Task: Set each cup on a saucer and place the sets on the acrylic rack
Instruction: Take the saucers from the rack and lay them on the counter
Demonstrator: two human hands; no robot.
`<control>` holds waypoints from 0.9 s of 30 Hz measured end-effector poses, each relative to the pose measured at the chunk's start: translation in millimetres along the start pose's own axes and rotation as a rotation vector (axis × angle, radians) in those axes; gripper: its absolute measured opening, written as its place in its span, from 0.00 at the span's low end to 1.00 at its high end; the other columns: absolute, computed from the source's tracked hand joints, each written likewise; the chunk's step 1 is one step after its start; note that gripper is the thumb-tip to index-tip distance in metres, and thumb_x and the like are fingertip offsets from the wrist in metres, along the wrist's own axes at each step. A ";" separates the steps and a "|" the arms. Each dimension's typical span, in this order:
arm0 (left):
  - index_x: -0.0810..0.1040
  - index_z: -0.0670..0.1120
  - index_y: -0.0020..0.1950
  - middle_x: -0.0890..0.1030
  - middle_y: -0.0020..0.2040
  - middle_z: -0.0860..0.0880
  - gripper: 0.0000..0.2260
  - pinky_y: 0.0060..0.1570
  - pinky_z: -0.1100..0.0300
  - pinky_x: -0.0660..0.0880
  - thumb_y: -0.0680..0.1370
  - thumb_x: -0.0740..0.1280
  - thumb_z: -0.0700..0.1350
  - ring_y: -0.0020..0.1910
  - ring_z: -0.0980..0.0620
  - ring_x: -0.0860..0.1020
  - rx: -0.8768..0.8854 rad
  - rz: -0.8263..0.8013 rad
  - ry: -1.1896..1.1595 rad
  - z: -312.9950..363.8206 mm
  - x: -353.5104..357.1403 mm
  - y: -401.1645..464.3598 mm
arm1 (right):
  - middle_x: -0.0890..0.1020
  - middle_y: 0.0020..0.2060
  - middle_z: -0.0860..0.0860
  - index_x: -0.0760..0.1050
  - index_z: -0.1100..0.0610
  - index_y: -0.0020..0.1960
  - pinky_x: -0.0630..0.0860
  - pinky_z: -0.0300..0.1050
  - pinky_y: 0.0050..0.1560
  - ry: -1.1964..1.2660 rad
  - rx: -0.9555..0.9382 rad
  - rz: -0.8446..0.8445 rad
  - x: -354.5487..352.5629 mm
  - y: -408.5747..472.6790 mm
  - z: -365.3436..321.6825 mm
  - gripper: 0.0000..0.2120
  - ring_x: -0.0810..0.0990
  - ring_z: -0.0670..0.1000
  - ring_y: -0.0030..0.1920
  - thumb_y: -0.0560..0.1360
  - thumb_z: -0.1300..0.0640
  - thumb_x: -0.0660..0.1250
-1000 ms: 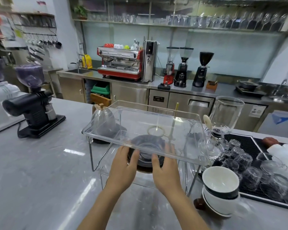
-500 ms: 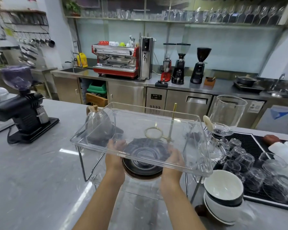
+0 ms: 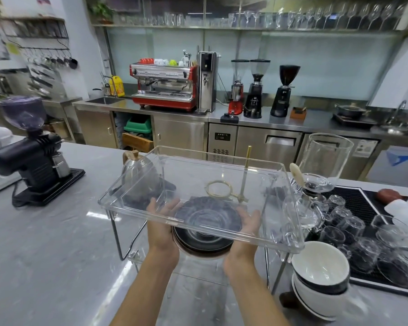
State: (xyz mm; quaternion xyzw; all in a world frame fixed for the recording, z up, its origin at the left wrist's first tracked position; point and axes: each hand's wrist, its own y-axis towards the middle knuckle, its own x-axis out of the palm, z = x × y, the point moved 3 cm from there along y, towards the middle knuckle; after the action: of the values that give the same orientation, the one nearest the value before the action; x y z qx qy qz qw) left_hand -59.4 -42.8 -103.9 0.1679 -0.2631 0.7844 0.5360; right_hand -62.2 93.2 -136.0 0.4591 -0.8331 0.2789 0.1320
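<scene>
A stack of dark saucers (image 3: 204, 241) with a pale one at the bottom sits under the top shelf of the clear acrylic rack (image 3: 290, 245). My left hand (image 3: 161, 228) holds the stack's left side and my right hand (image 3: 246, 228) holds its right side. The fingers of both reach under the top shelf and show through the acrylic. Two stacked white cups (image 3: 320, 278) with dark outsides stand on the counter to the right of the rack.
Several upturned glass cups (image 3: 363, 243) crowd a black mat (image 3: 353, 198) on the right. A kettle (image 3: 139, 175) and a brass dripper stand (image 3: 243, 182) stand behind the rack. A black grinder (image 3: 33, 156) is at far left.
Both hands have slid further in under the top shelf along with the saucer stack. The view has shifted a little toward the left.
</scene>
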 end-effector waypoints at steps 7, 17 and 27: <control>0.87 0.51 0.33 0.88 0.36 0.48 0.31 0.59 0.45 0.75 0.86 0.51 0.53 0.49 0.43 0.82 0.004 -0.036 -0.011 0.4 -10.0 -8.8 | 0.81 0.60 0.48 0.78 0.50 0.63 0.69 0.43 0.54 -0.134 -0.120 -0.083 -1.9 -17.3 -4.9 0.25 0.77 0.46 0.59 0.80 0.38 0.50; 0.82 0.40 0.63 0.84 0.61 0.38 0.31 0.71 0.41 0.70 0.82 0.52 0.62 0.64 0.37 0.79 -0.034 -0.006 0.018 -6.9 -37.8 -42.2 | 0.78 0.63 0.42 0.77 0.47 0.65 0.68 0.45 0.67 -0.226 -0.179 -0.114 -17.4 -55.6 -5.6 0.19 0.74 0.45 0.64 0.82 0.44 0.54; 0.80 0.41 0.65 0.84 0.61 0.39 0.30 0.64 0.46 0.73 0.82 0.50 0.62 0.65 0.38 0.78 -0.065 0.042 -0.031 -7.3 -73.8 -81.4 | 0.76 0.63 0.41 0.74 0.50 0.69 0.64 0.39 0.62 -0.268 -0.172 -0.170 -35.8 -101.1 -1.1 0.18 0.71 0.42 0.65 0.83 0.49 0.55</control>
State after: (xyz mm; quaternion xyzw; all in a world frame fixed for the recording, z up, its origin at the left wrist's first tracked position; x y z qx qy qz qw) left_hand 43.6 -70.6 -131.1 0.1568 -0.3001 0.7839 0.5205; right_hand 42.0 75.9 -117.4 0.5480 -0.8222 0.1306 0.0816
